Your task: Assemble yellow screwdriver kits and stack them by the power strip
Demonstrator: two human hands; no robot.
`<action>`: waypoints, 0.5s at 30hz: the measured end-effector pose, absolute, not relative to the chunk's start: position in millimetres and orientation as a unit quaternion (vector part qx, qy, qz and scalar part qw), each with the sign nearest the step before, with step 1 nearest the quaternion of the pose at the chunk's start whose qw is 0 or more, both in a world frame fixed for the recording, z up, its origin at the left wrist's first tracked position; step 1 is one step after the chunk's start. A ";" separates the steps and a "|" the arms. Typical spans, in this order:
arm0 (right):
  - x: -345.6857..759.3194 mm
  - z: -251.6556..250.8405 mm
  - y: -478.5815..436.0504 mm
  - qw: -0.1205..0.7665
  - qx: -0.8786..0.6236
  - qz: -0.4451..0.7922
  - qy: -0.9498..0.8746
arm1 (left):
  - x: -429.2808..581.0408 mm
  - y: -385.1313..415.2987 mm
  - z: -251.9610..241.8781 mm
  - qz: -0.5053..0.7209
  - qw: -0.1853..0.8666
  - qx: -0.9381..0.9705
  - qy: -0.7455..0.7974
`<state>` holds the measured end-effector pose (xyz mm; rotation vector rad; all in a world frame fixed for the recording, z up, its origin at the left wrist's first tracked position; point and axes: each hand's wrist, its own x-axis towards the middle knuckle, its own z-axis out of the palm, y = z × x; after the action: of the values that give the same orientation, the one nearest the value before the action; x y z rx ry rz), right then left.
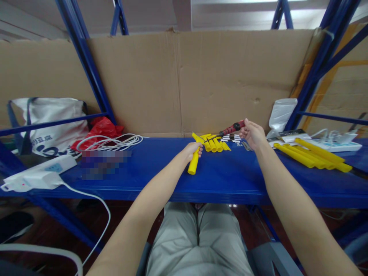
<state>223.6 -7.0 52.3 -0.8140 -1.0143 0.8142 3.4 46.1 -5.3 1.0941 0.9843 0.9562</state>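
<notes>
My left hand [194, 150] is wrapped round a yellow tube [193, 167], which slants with its near end toward me above the blue tabletop [161, 165]. My right hand [253, 134] has its fingers closed on the red-and-black handle of a screwdriver [233, 127]. Its thin dark shaft points down to the left, and the tip lies at the tube close to my left fingers; whether it touches cannot be made out. Just behind, several short yellow tubes [212, 144] lie side by side. Small white-and-black pieces [231, 138] are beyond them, near the cardboard.
Several longer yellow tubes [310, 155] rest at the right beside a white power strip [339, 145]. At the left are coiled white cable [123, 142], a red plastic bag [105, 128], a cloth bag [54, 122] and another power strip [43, 174]. A cardboard wall [138, 84] stands behind.
</notes>
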 end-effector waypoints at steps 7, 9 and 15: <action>224.8 50.6 -5.5 0.728 -0.342 0.345 -0.484 | 3.4 46.3 -5.5 0.422 0.641 0.482 0.423; 225.8 49.2 -4.2 0.741 -0.342 0.332 -0.473 | 3.6 46.0 -5.2 0.421 0.641 0.481 0.424; 228.1 48.7 0.1 0.753 -0.354 0.334 -0.443 | 3.8 43.6 -3.7 0.417 0.642 0.477 0.431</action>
<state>228.1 0.1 48.7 -0.7729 -0.9663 0.7301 3.8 43.6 -3.7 1.0875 0.9829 0.9511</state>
